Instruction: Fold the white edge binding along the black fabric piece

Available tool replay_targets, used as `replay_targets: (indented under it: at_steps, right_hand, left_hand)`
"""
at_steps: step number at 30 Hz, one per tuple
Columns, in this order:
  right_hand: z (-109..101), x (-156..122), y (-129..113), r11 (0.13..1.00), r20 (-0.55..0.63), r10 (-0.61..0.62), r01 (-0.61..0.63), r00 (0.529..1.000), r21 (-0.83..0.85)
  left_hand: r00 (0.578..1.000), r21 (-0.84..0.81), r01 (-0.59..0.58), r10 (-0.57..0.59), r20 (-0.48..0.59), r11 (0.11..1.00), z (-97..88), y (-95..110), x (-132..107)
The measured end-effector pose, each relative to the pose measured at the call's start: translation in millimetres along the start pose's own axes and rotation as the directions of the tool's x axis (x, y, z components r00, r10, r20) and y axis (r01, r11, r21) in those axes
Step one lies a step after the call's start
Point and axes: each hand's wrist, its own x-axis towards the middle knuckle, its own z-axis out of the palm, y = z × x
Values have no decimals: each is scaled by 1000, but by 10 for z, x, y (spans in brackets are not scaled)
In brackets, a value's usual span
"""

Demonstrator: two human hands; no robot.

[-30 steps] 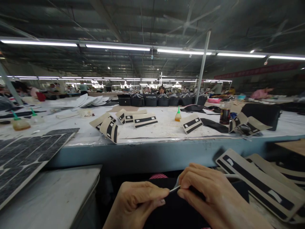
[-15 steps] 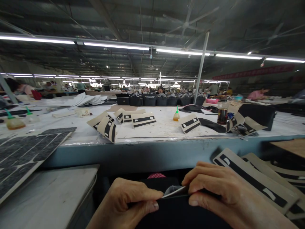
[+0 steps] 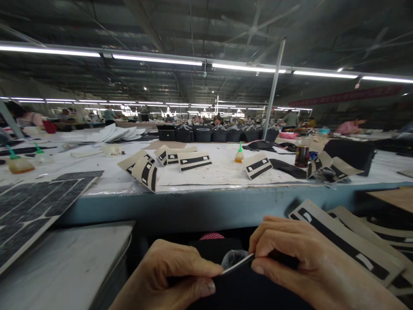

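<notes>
My left hand (image 3: 171, 275) and my right hand (image 3: 300, 258) both pinch the top edge of a black fabric piece (image 3: 240, 286) at the bottom of the view. A thin pale strip (image 3: 237, 263) runs along that edge between my thumbs. Behind the edge a bit of translucent plastic (image 3: 234, 257) shows. The lower part of the piece is out of frame. Beige pieces with black stripes (image 3: 348, 247) lie stacked just right of my right hand.
A long blue-edged table (image 3: 206, 202) stands in front with folded beige striped pieces (image 3: 146, 172), a small glue bottle (image 3: 239, 154) and a dark jar (image 3: 302, 151). A board of grey felt strips (image 3: 29, 206) sits at left. Black bins (image 3: 213, 135) and other people are far back.
The pale strip has lifted away from the black edge, and translucent plastic has come into sight behind it. Both hands stay pinched on the edge, shifted slightly lower left.
</notes>
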Motion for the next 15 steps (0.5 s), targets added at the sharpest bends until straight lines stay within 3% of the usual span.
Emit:
replay_targets:
  at_steps: [9,15]
  right_hand:
    - [-21,45,-77,987,25,-12,16,1000,-158]
    - [70,38,-60,982,-53,-44,34,998,-184]
  left_hand:
    - [1000,-14,23,-23,2,1000,2,52,0]
    - [999,-29,15,-16,-31,999,2,3,6]
